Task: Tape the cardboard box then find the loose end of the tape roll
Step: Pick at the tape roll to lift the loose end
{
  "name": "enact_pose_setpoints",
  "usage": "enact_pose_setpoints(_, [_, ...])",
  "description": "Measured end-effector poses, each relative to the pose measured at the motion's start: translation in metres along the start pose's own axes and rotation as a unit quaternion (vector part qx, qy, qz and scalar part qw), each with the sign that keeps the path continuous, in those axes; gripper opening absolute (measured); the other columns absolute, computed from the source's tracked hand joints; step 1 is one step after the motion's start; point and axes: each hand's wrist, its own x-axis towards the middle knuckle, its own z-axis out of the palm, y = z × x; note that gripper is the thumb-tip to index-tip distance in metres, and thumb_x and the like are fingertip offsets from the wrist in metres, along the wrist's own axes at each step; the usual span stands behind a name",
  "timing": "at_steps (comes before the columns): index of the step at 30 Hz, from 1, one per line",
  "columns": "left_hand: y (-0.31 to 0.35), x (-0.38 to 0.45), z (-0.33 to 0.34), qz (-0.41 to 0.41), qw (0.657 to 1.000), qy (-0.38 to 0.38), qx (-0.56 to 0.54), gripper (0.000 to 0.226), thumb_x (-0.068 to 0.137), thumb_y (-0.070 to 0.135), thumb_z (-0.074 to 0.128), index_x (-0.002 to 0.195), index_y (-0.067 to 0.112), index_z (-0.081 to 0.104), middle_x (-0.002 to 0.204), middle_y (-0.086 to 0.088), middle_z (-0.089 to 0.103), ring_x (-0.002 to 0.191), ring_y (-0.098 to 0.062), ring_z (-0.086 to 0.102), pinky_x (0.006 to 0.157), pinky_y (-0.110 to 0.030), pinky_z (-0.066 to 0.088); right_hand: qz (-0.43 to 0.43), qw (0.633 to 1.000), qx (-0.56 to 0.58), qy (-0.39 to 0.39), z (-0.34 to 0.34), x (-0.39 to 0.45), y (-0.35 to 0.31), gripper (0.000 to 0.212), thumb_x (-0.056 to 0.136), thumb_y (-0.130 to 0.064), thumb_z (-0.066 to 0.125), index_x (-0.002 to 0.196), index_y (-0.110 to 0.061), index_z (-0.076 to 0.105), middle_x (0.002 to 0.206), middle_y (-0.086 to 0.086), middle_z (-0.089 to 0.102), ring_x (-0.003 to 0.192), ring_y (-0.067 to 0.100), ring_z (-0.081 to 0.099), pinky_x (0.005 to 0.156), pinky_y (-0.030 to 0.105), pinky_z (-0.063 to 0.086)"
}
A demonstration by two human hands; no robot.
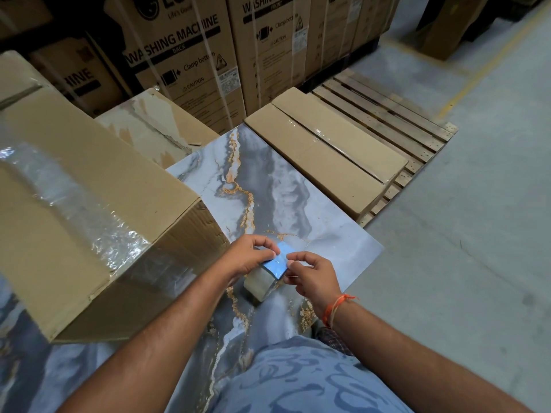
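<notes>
Head view. The tape roll (260, 285) stands on edge on the marbled slab (313, 210), just right of the cardboard box (89, 222), whose left side is cut off by the frame. The left hand (247, 256) grips the roll's top, partly hiding it. The right hand (311, 274) has fingertips pinched together on a blue piece (275, 261); whether this is the loose end is unclear.

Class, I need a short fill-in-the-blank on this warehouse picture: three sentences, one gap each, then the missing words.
1. Both hands hold a roll of ____ above the marbled table.
2. The orange thread is tied around the ____ wrist, behind the right hand.
3. The left hand is beside the big cardboard box, whose top is sealed with ____ tape.

Missing words: tape; right; clear
</notes>
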Motion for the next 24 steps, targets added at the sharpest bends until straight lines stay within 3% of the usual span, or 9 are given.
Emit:
enact_pose_setpoints(5, [0.001,-0.006,0.004,0.052,0.997,0.029,0.042,0.013,0.082,0.020,0.070,0.086,0.028,0.079,0.060,0.009,0.062,0.062,-0.009,0.054,0.068,-0.025,0.046,-0.043,0.997,-0.048,0.042,-0.012,0.000,-0.001,0.017,0.088,-0.011,0.059,0.098,-0.018,0.072,0.084,0.013,0.077,0.068,0.020,0.072,0.049,0.017,0.046])
enact_pose_setpoints(9, [0.010,-0.013,0.008,0.130,0.975,0.093,0.156,0.014,0.083,0.020,0.071,0.087,0.032,0.077,0.054,0.014,0.055,0.052,-0.001,0.049,0.056,-0.011,0.037,-0.115,0.987,-0.101,0.054,-0.021,0.003,-0.001,0.024,0.084,-0.011,0.059,0.099,-0.024,0.072,0.080,0.010,0.076,0.074,0.024,0.074,0.074,0.040,0.061])
enact_pose_setpoints(13, [0.010,-0.019,0.022,0.182,0.942,0.143,0.242,0.018,0.084,0.018,0.071,0.095,0.030,0.079,0.058,0.023,0.057,0.058,0.007,0.056,0.060,-0.004,0.038,-0.147,0.980,-0.128,0.039,-0.030,0.008,-0.007,0.025,0.084,-0.012,0.062,0.101,-0.027,0.072,0.079,0.012,0.074,0.077,0.030,0.071,0.075,0.043,0.060])
enact_pose_setpoints(18, [-0.003,-0.017,0.056,0.184,0.906,0.176,0.337,0.025,0.087,0.019,0.067,0.108,0.027,0.078,0.100,0.002,0.077,0.093,-0.022,0.069,0.078,-0.028,0.048,-0.156,0.977,-0.145,0.000,-0.051,0.018,-0.014,0.024,0.084,-0.008,0.063,0.100,-0.024,0.072,0.071,0.014,0.069,0.077,0.031,0.070,0.078,0.043,0.060])
enact_pose_setpoints(22, [-0.005,-0.017,0.082,0.154,0.886,0.193,0.391,0.027,0.092,0.023,0.064,0.116,0.029,0.075,0.108,0.000,0.077,0.102,-0.026,0.070,0.082,-0.034,0.051,-0.162,0.972,-0.165,-0.025,-0.076,0.024,-0.019,0.023,0.085,-0.006,0.064,0.100,-0.022,0.072,0.068,0.011,0.065,0.079,0.035,0.070,0.077,0.042,0.058])
enact_pose_setpoints(24, [-0.007,-0.019,0.091,0.139,0.877,0.211,0.409,0.027,0.093,0.025,0.065,0.117,0.031,0.074,0.108,0.001,0.077,0.101,-0.025,0.071,0.082,-0.035,0.053,-0.168,0.969,-0.175,-0.041,-0.089,0.025,-0.017,0.023,0.085,-0.006,0.064,0.099,-0.021,0.072,0.073,0.018,0.068,0.079,0.035,0.070,0.077,0.043,0.059])
